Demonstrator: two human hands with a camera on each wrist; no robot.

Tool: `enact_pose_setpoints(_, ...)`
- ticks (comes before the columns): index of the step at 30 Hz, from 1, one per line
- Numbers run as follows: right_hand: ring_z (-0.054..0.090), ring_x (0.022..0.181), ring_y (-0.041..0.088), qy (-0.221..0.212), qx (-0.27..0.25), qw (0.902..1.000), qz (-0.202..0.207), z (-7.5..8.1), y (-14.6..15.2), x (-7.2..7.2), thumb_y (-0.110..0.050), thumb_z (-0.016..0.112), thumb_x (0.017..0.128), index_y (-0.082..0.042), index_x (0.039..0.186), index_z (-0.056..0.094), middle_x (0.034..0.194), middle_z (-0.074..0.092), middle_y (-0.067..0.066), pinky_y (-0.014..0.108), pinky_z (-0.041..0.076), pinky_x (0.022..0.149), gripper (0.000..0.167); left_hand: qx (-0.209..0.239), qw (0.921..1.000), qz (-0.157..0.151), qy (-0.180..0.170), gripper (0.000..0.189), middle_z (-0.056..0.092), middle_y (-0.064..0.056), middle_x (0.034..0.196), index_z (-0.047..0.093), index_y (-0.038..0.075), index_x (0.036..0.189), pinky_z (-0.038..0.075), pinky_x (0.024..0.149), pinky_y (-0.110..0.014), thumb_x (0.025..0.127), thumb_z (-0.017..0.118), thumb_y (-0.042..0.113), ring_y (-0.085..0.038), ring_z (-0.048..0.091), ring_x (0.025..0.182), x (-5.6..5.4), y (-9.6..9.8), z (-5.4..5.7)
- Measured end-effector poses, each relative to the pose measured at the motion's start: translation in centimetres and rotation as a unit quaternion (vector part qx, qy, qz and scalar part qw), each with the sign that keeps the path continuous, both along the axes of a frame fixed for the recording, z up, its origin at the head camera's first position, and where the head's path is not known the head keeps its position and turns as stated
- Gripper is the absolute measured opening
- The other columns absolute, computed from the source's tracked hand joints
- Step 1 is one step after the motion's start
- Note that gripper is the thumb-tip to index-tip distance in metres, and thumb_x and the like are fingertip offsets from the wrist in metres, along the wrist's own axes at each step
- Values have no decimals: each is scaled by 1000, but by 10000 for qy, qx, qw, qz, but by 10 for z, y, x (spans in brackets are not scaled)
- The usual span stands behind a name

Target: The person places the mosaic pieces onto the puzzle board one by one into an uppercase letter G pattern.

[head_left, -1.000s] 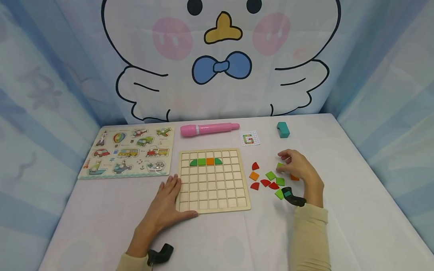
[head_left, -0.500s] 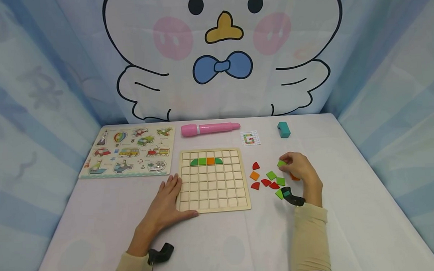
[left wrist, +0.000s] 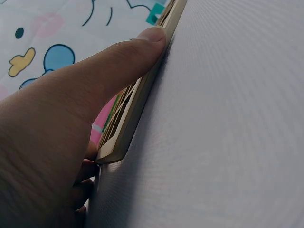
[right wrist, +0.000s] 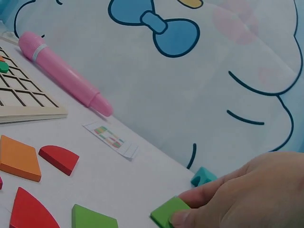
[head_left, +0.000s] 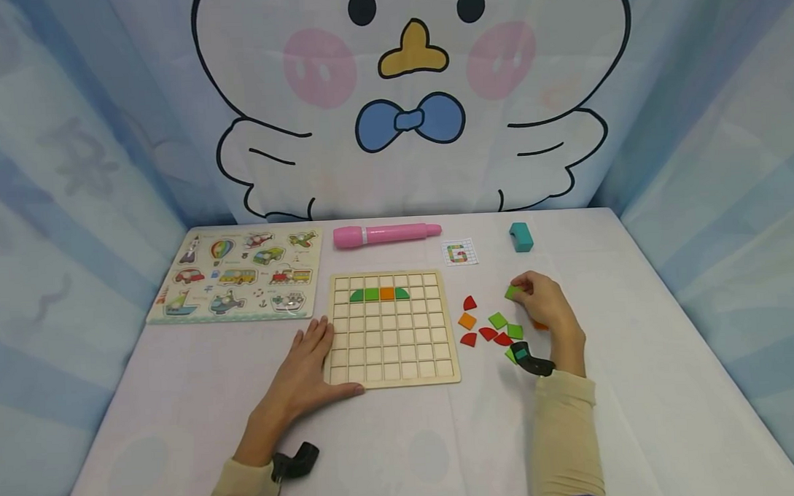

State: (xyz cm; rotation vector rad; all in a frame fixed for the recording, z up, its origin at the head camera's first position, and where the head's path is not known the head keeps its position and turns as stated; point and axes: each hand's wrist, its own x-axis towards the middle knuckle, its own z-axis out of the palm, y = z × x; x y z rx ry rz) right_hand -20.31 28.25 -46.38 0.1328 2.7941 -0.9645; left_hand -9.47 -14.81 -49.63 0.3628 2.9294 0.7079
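A wooden grid board (head_left: pixel 392 350) lies mid-table. Two green quarter-circle tiles, a green square tile (head_left: pixel 372 295) and an orange square tile (head_left: pixel 388 294) form one row near its top. My left hand (head_left: pixel 301 372) rests at its lower left corner, fingers spread along the left side and thumb on the front edge; the left wrist view shows the thumb (left wrist: pixel 118 64) against the rim. To the board's right, my right hand (head_left: pixel 546 301) pinches a green square tile (right wrist: pixel 167 212) between thumb and finger. Loose red quarter-circle tiles (head_left: pixel 487 334), green squares (head_left: pixel 498 320) and an orange square (head_left: pixel 467 321) lie nearby.
A pattern card (head_left: pixel 460 252) lies behind the board, beside a pink marker-shaped stick (head_left: pixel 387 235). A teal block (head_left: pixel 521 237) stands at the back right. A vehicle picture puzzle (head_left: pixel 234 275) lies at the back left. An orange piece (head_left: pixel 540 325) is partly hidden under my right hand.
My right hand's thumb and finger have closed on the green square tile, and the hand has shifted slightly toward the back with it. My left hand keeps its place on the board.
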Motion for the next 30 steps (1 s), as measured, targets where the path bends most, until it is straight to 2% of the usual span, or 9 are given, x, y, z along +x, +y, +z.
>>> enact_pose_setpoints(6, 52, 109, 34, 158, -17, 9998, -128, -1, -3, -2, -12, 54, 103, 1, 127, 59, 121, 59, 21, 51, 48, 104, 28, 38, 10000, 5, -18, 125, 20, -16, 167, 27, 0, 157, 12, 129, -51, 69, 75, 75, -33, 13, 157, 1, 0, 1)
enact_pose_setpoints(16, 54, 112, 36, 910, -257, 9952, -255, 1, -15, -7, -12, 53, 103, 1, 128, 57, 124, 60, 22, 53, 49, 106, 28, 27, 10000, -29, 48, 123, 20, -17, 167, 27, -1, 156, 13, 129, -52, 70, 75, 73, -34, 14, 157, 0, 0, 1)
enact_pose_setpoints(20, 57, 112, 35, 1155, -454, 9919, -281, 3, -26, -9, -13, 52, 104, 0, 129, 56, 125, 59, 21, 51, 52, 103, 28, 32, 10000, -28, 47, 123, 21, -17, 167, 28, -1, 156, 14, 128, -53, 70, 74, 74, -34, 15, 157, 0, 0, 1)
enact_pose_setpoints(25, 63, 102, 32, 1413, -599, 9879, -209, 5, -39, -11, -12, 51, 105, 0, 129, 55, 123, 57, 19, 44, 56, 93, 27, 7, 10000, -17, 28, 123, 21, -16, 167, 28, -1, 156, 15, 128, -53, 70, 74, 74, -34, 15, 157, 0, 0, 0)
enact_pose_setpoints(30, 62, 102, 30, 1478, -597, 9871, -153, 7, -51, -12, -13, 52, 105, -1, 130, 55, 124, 56, 18, 44, 58, 94, 28, 4, 10000, -4, 25, 123, 21, -17, 167, 28, -1, 156, 14, 128, -53, 70, 75, 73, -34, 15, 157, 1, 0, 1)
